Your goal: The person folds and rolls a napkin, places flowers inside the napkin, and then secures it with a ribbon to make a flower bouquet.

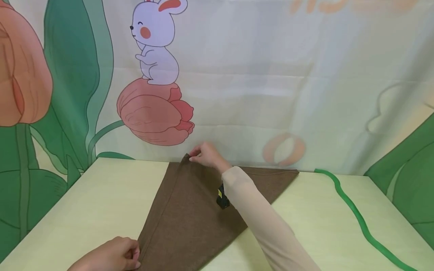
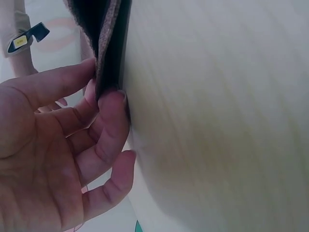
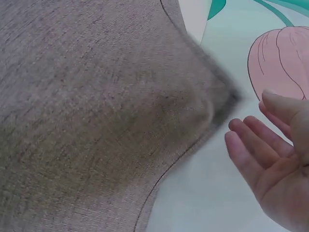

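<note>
A brown cloth [image 1: 200,210] lies folded into a triangle at the table's [image 1: 101,203] centre. The left hand [image 1: 112,258] pinches its 7 o'clock corner; the right hand [image 1: 205,154], fingers apparently loose, touches the 12 o'clock tip. That unpinned tip could slide, skewing the fold.

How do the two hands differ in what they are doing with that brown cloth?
The left hand pinches the brown cloth at its near corner; the right hand lies at the far corner with fingers open, apparently gripping nothing. The left is bare-wristed; the right wears a beige sleeve. Both stay at the cloth's edge.
</note>
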A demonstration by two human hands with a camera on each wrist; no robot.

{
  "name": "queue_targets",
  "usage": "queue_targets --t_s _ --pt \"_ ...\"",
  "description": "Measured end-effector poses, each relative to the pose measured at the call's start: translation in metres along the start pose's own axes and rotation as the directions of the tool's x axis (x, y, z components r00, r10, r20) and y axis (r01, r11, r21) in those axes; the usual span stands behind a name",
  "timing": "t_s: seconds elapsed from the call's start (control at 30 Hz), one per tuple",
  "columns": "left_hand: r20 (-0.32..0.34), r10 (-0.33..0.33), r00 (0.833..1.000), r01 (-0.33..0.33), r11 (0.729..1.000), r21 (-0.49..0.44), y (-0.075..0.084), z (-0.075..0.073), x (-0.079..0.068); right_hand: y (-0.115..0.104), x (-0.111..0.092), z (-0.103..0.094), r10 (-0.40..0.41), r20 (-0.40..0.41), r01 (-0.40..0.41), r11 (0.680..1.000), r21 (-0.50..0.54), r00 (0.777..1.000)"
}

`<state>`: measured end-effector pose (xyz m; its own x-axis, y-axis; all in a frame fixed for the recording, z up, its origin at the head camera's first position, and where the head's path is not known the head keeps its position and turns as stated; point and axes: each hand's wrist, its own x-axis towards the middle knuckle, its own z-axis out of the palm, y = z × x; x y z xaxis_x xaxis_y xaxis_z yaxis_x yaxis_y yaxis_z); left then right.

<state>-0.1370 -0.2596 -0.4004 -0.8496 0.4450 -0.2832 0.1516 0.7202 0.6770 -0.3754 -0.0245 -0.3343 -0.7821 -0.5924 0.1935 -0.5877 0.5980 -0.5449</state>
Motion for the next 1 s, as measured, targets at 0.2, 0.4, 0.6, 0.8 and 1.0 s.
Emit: queue_targets --t_s 0.2,0.4,0.6,0.8,1.0 --pt "-0.017 0.033 0.999 -0.033 0.999 0.031 0.001 0.0 0.003 0.016 -0.013 -0.008 0.08 0.061 -0.086 0.992 0.097 0.995" --pt "-0.031 -0.028 0.999 0.03 0.998 0.064 0.005 0.0 0.001 0.038 -0.03 -0.019 0.084 0.087 -0.092 0.991 0.095 0.993" --pt "-0.045 -0.093 0.995 0.096 0.993 0.064 0.01 0.002 0.0 0.068 -0.051 -0.034 0.091 0.056 -0.096 0.991 0.095 0.994" --pt "-0.053 -0.223 0.973 0.224 0.974 0.021 0.015 0.007 0.001 0.102 -0.075 -0.046 0.159 0.025 -0.161 0.981 0.106 0.987" --pt "-0.034 -0.149 0.988 0.15 0.987 0.06 0.012 0.008 0.0 0.138 -0.1 -0.052 0.183 0.025 -0.184 0.978 0.101 0.983"
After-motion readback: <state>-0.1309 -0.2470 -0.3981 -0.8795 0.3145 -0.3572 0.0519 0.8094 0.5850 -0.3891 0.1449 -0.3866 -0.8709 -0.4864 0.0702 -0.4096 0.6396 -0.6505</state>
